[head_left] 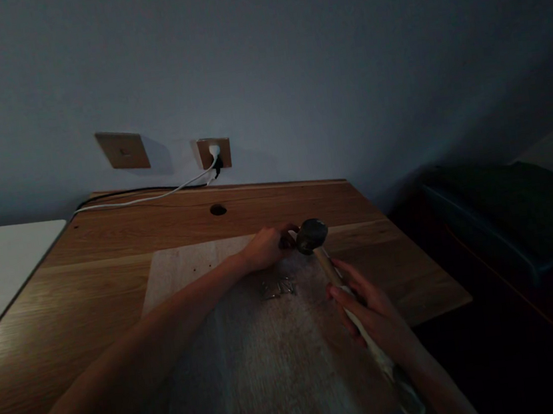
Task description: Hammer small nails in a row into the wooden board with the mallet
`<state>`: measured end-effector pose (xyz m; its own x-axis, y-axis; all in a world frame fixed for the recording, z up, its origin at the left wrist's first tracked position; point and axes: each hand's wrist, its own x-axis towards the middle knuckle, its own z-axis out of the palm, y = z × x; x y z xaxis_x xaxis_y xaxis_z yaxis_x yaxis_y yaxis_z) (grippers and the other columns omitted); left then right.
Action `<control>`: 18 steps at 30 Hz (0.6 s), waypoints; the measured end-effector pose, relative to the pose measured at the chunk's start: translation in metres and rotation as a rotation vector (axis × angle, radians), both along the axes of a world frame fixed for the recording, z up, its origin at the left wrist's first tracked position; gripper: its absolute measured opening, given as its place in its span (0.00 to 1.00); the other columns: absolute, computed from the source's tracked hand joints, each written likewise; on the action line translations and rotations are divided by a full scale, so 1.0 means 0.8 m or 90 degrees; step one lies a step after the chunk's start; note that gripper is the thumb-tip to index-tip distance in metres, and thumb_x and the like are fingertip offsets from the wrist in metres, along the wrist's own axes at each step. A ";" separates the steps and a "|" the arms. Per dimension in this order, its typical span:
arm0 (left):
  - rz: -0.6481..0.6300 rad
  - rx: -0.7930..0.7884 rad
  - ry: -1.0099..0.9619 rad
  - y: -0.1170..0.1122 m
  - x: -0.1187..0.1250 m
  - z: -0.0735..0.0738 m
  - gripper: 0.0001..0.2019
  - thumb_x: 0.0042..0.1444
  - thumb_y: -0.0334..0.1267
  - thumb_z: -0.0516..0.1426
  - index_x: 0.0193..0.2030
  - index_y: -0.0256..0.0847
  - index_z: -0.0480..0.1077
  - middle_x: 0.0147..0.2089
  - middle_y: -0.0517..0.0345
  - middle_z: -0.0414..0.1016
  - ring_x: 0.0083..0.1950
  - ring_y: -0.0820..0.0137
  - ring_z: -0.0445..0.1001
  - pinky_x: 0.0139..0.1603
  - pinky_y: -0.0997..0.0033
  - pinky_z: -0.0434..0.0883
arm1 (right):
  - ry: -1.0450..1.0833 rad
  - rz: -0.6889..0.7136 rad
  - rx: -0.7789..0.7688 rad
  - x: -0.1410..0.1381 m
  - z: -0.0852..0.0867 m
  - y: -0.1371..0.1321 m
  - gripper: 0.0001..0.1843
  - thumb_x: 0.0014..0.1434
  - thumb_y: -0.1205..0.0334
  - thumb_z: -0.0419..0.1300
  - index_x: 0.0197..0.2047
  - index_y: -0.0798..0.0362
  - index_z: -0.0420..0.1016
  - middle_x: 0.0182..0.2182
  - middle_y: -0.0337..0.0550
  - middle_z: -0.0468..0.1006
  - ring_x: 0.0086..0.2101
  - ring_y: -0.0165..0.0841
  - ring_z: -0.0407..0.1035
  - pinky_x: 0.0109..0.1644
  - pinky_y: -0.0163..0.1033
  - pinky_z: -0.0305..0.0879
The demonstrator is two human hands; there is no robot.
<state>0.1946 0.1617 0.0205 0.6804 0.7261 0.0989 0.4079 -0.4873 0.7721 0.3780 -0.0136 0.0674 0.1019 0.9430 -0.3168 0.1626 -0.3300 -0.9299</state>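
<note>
My right hand (370,310) is wrapped round the handle of a hammer (311,235), with its dark metal head up and to the left. Just left of that head, my left hand (267,247) rests low over the far right part of a pale wooden board (245,358). Its fingers are bent together in a pinch; what they hold, if anything, is hidden by shadow and the hammer head. Between my hands and nearer to me, several loose nails (279,287) lie on the board. Two small dark spots show near the board's far left corner.
Beneath the board is a wooden table (98,235) with a round cable hole (218,209). White and black cables (154,196) run from a wall socket (214,153) along its back edge. A white surface (15,259) adjoins at left. A dark green cushioned seat (518,204) stands at right.
</note>
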 end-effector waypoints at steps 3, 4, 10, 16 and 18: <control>0.003 0.000 -0.014 0.000 0.000 0.000 0.24 0.52 0.24 0.63 0.56 0.40 0.71 0.43 0.57 0.84 0.42 0.67 0.82 0.45 0.72 0.74 | -0.006 0.011 -0.003 0.001 -0.004 0.001 0.40 0.60 0.42 0.63 0.69 0.50 0.58 0.24 0.32 0.72 0.15 0.25 0.59 0.12 0.29 0.57; 0.003 0.002 -0.017 0.000 0.000 -0.001 0.24 0.51 0.25 0.63 0.56 0.40 0.71 0.43 0.57 0.84 0.42 0.67 0.82 0.45 0.72 0.74 | -0.007 0.007 -0.004 0.002 -0.005 0.001 0.40 0.60 0.42 0.63 0.69 0.50 0.58 0.24 0.32 0.72 0.15 0.25 0.59 0.12 0.29 0.57; 0.015 0.000 0.001 0.002 0.000 -0.005 0.22 0.54 0.28 0.64 0.56 0.41 0.71 0.41 0.58 0.84 0.41 0.67 0.82 0.44 0.71 0.73 | 0.000 -0.008 0.014 -0.001 -0.005 -0.003 0.39 0.61 0.44 0.63 0.70 0.50 0.58 0.29 0.35 0.74 0.16 0.24 0.60 0.12 0.29 0.57; 0.012 0.009 0.003 0.000 -0.002 -0.001 0.22 0.55 0.28 0.64 0.56 0.41 0.72 0.43 0.56 0.84 0.42 0.66 0.82 0.45 0.71 0.73 | -0.003 -0.013 0.041 -0.006 -0.007 -0.004 0.38 0.60 0.43 0.63 0.69 0.47 0.60 0.30 0.35 0.75 0.15 0.23 0.60 0.12 0.30 0.57; 0.015 0.004 0.002 0.000 -0.002 0.000 0.21 0.55 0.27 0.63 0.56 0.41 0.71 0.42 0.57 0.84 0.42 0.67 0.82 0.46 0.71 0.74 | -0.004 -0.022 0.032 -0.006 -0.011 -0.005 0.39 0.60 0.43 0.64 0.69 0.47 0.60 0.32 0.36 0.75 0.15 0.23 0.60 0.12 0.30 0.58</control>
